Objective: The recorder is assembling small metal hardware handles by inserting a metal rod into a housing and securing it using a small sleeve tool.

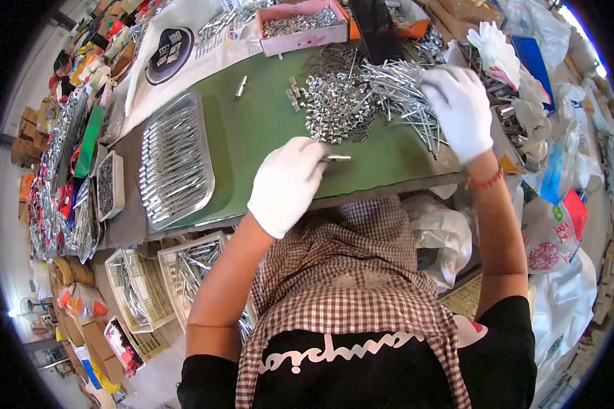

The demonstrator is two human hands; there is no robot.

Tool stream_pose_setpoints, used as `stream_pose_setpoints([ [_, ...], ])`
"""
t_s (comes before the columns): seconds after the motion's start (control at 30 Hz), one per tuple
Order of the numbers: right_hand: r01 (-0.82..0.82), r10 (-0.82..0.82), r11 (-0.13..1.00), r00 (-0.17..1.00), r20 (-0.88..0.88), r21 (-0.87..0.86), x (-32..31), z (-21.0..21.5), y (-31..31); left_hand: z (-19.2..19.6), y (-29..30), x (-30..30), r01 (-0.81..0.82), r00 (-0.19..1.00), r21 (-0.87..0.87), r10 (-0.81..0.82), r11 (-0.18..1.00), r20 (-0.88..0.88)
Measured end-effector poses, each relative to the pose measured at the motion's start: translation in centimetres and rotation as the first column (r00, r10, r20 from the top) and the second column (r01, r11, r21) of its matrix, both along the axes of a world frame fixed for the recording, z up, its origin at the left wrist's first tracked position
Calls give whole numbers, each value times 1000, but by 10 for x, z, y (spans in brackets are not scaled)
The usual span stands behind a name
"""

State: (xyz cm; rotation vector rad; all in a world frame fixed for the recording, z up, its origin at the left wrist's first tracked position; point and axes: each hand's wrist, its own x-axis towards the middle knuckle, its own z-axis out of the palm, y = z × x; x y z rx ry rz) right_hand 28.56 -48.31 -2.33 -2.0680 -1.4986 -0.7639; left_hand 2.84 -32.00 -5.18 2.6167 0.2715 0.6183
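White script on shirt, lettering on sheet

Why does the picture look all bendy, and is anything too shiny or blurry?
In the head view, the fisheye lens bends the green tabletop and leaves black corners; in the same head view, the metal tray gleams, and the right hand looks slightly blurred.

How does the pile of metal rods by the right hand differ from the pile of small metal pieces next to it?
The rod pile is made of long, thin lengths; the small-piece pile is made of short, stubby bits. The rod pile lies farther right, beside the right hand; the small-piece pile lies to its left. Both are loose heaps of shiny, silver-coloured parts on the green tabletop.
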Motion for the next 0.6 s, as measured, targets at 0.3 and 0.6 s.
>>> stream_pose_setpoints([
  [0.3, -275, 184, 954, 852, -491, -119, -85, -32, -19, 8, -11, -2, 28, 995, 80, -20, 996, -95],
  [0.6, -184, 109, 970, 912, -394, -158, -94, -63, -17, 0, -17, 23, 124, 962, 108, -93, 986, -255],
])
